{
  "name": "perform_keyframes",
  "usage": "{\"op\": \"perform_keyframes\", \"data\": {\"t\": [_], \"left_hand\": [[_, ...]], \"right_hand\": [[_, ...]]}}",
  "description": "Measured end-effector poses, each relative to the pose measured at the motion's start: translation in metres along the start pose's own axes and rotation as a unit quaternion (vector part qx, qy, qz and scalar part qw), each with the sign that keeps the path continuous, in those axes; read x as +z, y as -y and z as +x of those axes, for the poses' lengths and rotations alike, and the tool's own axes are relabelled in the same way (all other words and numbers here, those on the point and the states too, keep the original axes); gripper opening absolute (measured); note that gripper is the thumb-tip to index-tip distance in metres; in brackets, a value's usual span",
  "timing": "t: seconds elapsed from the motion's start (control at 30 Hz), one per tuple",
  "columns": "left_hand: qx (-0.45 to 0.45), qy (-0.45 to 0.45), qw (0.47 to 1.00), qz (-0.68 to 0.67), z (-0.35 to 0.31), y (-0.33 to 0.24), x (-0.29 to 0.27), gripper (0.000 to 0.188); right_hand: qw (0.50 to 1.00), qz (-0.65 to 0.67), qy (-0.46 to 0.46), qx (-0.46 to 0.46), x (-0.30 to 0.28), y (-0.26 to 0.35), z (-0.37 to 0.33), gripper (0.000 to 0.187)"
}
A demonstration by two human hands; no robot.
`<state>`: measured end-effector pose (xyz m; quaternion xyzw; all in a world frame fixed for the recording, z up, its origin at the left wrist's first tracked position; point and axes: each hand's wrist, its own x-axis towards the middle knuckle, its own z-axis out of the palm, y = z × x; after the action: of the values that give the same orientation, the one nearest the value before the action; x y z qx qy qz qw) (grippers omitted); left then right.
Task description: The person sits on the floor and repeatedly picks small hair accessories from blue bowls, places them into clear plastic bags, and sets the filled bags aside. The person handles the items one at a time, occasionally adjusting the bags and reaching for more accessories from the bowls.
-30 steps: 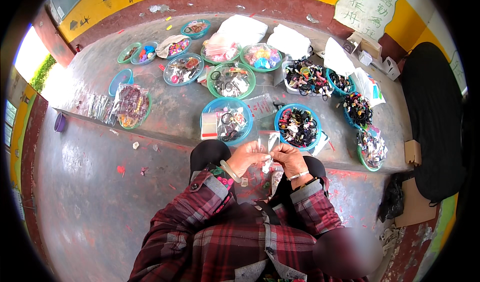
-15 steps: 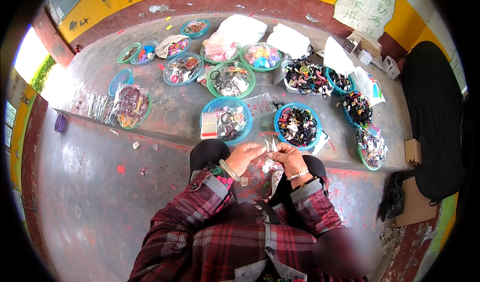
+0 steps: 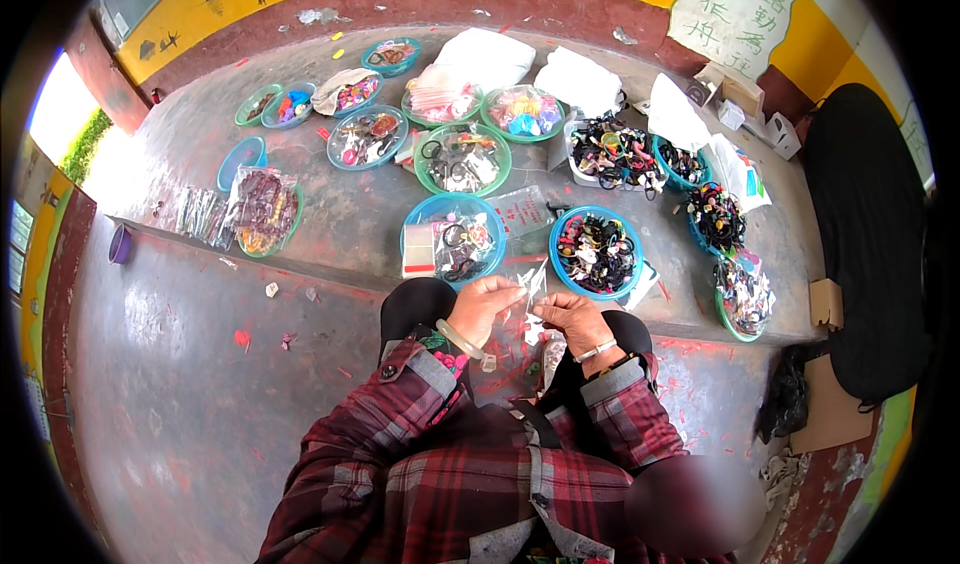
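Note:
Between my hands, above my knees, is a small clear plastic bag with white streaks or pieces showing in it. My left hand pinches its left side between thumb and fingers. My right hand is closed on its lower right part. Below the fingers something small and white shows; what it is I cannot make out. A pale bangle circles my left wrist. Just beyond my hands stand a blue basket with bagged dark rings and another blue basket heaped with dark hair ties.
More baskets of bagged accessories cover the raised concrete step, including a green basket. White sacks lie at the back. A cardboard box and black bag are at right; a purple bucket stands far left.
My right hand has slid slightly down on the bag, and its fingertips have come a little away from the left hand's. The red strip at the bag's top no longer shows.

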<state>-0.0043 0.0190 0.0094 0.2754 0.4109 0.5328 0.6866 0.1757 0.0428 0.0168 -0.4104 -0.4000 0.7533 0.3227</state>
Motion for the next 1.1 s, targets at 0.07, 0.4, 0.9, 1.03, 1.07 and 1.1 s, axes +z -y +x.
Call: {"op": "perform_keyframes", "data": {"t": [0.07, 0.4, 0.9, 1.03, 1.07, 1.1], "left_hand": [[0.003, 0.008, 1.0, 0.006, 0.001, 0.001, -0.002, 0.008], [0.027, -0.005, 0.997, 0.074, 0.004, 0.01, -0.002, 0.024], [0.023, 0.048, 0.954, 0.294, 0.001, 0.025, 0.008, 0.023], [0.009, 0.04, 0.977, 0.207, -0.001, 0.029, 0.009, 0.025], [0.036, 0.048, 0.981, 0.184, 0.001, 0.032, 0.008, 0.025], [0.062, 0.055, 0.983, 0.161, 0.003, 0.035, 0.006, 0.026]], "right_hand": [[1.0, 0.002, -0.006, -0.005, 0.0, -0.001, 0.0, 0.005], [0.977, -0.147, -0.103, -0.117, 0.001, -0.006, 0.003, 0.012], [0.681, -0.602, -0.232, -0.347, 0.026, -0.009, -0.006, 0.015], [0.68, -0.609, -0.203, -0.355, 0.031, -0.008, -0.008, 0.016], [0.681, -0.608, -0.194, -0.358, 0.032, -0.008, -0.008, 0.017], [0.688, -0.606, -0.171, -0.361, 0.032, -0.009, -0.008, 0.017]]}}
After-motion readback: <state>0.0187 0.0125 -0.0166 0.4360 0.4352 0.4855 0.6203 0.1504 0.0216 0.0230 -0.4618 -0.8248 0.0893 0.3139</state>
